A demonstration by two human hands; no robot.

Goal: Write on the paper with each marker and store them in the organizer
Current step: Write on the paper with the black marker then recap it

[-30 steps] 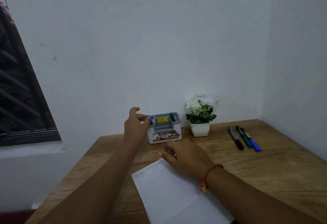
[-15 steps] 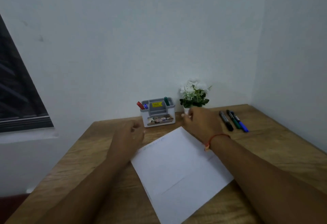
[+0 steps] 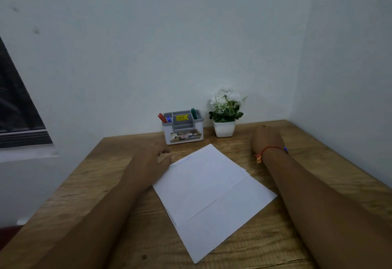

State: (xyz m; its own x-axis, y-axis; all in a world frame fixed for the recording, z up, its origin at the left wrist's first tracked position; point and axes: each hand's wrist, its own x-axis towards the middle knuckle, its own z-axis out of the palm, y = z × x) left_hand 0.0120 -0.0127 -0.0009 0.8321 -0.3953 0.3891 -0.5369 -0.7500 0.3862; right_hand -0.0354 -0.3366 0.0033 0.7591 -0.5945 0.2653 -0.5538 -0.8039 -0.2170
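With three markers [image 3: 193, 113] stored in the organizer [image 3: 184, 139] behind the paper [image 3: 212, 194], a blue-tipped marker [image 3: 286, 149] is covered by the right hand [image 3: 267, 139], whose grip cannot be told, the left hand [image 3: 157, 156] seemingly slack and empty beside the paper; lifting and uncapping are called for next.

Dim, bluish, even light with faint shadows; wide-angle bending at edges, slight overall softness.

Head-worn wide camera looks down and forward over the nearby desk [image 3: 95, 183].
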